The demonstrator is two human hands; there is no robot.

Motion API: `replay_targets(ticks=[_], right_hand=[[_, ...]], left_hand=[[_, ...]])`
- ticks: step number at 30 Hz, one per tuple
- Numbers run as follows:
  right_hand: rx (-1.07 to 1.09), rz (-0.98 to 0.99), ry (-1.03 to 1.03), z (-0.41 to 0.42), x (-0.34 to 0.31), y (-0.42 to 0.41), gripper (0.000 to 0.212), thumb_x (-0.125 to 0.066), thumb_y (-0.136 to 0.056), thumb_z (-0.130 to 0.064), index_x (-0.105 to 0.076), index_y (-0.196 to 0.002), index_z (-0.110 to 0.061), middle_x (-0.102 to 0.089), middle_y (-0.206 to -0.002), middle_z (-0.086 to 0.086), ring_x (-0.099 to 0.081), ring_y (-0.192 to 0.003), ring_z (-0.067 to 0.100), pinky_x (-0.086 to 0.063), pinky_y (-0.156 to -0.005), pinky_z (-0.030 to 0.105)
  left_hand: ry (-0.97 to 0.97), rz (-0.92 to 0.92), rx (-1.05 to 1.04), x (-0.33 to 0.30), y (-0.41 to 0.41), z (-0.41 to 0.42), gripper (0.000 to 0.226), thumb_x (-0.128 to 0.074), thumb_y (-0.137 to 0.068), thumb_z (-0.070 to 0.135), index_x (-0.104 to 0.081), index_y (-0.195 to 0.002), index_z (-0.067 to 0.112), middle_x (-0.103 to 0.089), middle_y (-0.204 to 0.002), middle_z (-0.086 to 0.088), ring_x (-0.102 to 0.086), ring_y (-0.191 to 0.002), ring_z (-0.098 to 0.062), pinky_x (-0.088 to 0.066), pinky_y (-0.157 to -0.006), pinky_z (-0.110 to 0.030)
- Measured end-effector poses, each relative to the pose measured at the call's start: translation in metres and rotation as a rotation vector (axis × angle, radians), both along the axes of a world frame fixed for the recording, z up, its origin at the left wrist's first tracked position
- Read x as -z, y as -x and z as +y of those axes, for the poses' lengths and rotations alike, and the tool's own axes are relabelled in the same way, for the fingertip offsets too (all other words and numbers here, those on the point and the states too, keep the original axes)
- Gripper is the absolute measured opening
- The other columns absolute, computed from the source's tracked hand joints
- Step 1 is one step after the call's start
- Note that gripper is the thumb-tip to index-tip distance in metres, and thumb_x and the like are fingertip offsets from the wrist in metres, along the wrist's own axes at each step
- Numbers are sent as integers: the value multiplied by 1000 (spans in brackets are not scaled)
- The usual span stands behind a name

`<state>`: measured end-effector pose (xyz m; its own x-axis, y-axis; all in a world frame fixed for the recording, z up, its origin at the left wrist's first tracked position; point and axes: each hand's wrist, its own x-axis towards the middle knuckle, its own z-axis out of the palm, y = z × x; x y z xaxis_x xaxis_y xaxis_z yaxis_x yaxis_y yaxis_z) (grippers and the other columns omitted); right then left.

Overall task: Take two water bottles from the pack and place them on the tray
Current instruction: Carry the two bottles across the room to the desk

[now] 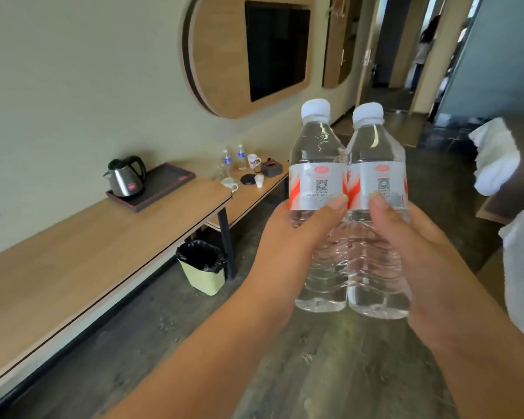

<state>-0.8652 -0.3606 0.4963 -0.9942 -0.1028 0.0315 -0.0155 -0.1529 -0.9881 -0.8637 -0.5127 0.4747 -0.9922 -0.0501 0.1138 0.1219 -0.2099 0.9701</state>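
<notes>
While upright and touching, two bottles (348, 207) sit gripped by both hands (357, 237).

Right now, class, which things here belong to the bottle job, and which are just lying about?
Job: left hand, right hand, left bottle, right bottle, tray.

Lying about: kettle, bin, cups, desk.

Two clear glossy plastic water bottles (318, 189) (375, 192), ribbed lower walls, matt white plastic caps, smooth white-and-red printed labels. Brushed shiny metal kettle (124, 179) with black plastic handle, on dark matt rectangular tray (164, 186). Light wood-grain desk top (88, 252), smooth, satin. Pale yellow plastic bin (203, 273), glossy black plastic liner. Grey floor (315, 373), mottled, dull sheen.
</notes>
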Motion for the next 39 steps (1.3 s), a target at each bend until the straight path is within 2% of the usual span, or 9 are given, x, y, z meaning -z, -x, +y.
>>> replay_targets(ticks=[2, 10, 18, 23, 27, 31, 34, 36, 39], right_hand=[[-46, -10, -8, -17, 7, 30, 25, -60, -97, -43, -71, -119, -38, -84, -101, -9, -82, -89, 12, -64, -71, 35], [-173, -6, -19, -109, 29, 168, 33, -60, -99, -42, -67, -130, -34, -80, -119, 0, -79, -106, 23, -57, -97, 53], [-240, 18, -51, -164, 22, 290, 34, -59, -100, -44, -65, -132, -39, -79, -123, -5, -76, -113, 21, -54, -102, 54], [-323, -30, -32, -191, 34, 363, 34, -58, -101, -43, -65, -133, -39, -78, -124, -3, -76, -113, 24, -54, -102, 56], [-403, -23, -43, -205, 38, 425, 33, -59, -98, -45, -66, -130, -43, -80, -119, -7, -78, -109, 19, -55, -100, 53], [-512, -8, -32, -223, 37, 491, 39, -63, -92, -49, -64, -131, -47, -79, -121, -10, -76, -112, 17, -54, -102, 54], [-600, -15, -43, -243, 32, 536, 33, -63, -94, -46, -65, -128, -49, -79, -119, -11, -77, -110, 15, -55, -101, 54], [-670, -18, -39, -260, 30, 562, 30, -63, -96, -43, -66, -125, -49, -79, -119, -11, -76, -111, 15, -54, -102, 53], [-752, -41, -43, -293, 35, 593, 27, -63, -97, -40, -68, -123, -48, -80, -117, -14, -77, -108, 9, -53, -103, 49]], left_hand=[[-3, -19, -48, 7, 23, -16, 30, -68, -102, 30, -71, -132, 24, -80, -121, -7, -77, -113, -28, -54, -107, -54], [-24, 7, -172, 32, 142, -102, 38, -71, -99, 33, -67, -137, 26, -78, -127, -2, -74, -119, -24, -50, -111, -55], [-8, 18, -244, 34, 262, -161, 50, -78, -90, 46, -65, -136, 29, -77, -128, 0, -75, -117, -23, -53, -107, -56], [-8, 17, -286, 41, 321, -184, 37, -71, -100, 31, -67, -136, 23, -78, -128, -3, -74, -119, -25, -54, -107, -55], [8, -7, -344, 40, 369, -193, 32, -68, -103, 26, -69, -135, 24, -79, -127, -1, -75, -118, -20, -55, -106, -44], [58, 9, -479, 34, 417, -202, 32, -65, -105, 20, -68, -137, 19, -78, -129, -3, -74, -120, -20, -53, -110, -48], [55, 4, -573, 33, 449, -214, 32, -67, -104, 24, -68, -136, 23, -78, -128, -1, -74, -119, -21, -54, -108, -51], [72, -6, -628, 33, 466, -225, 33, -67, -103, 27, -67, -137, 27, -78, -128, 3, -74, -119, -17, -57, -104, -43], [83, -34, -715, 35, 485, -248, 32, -68, -101, 31, -68, -134, 30, -80, -122, 8, -76, -111, -10, -60, -88, -22]])
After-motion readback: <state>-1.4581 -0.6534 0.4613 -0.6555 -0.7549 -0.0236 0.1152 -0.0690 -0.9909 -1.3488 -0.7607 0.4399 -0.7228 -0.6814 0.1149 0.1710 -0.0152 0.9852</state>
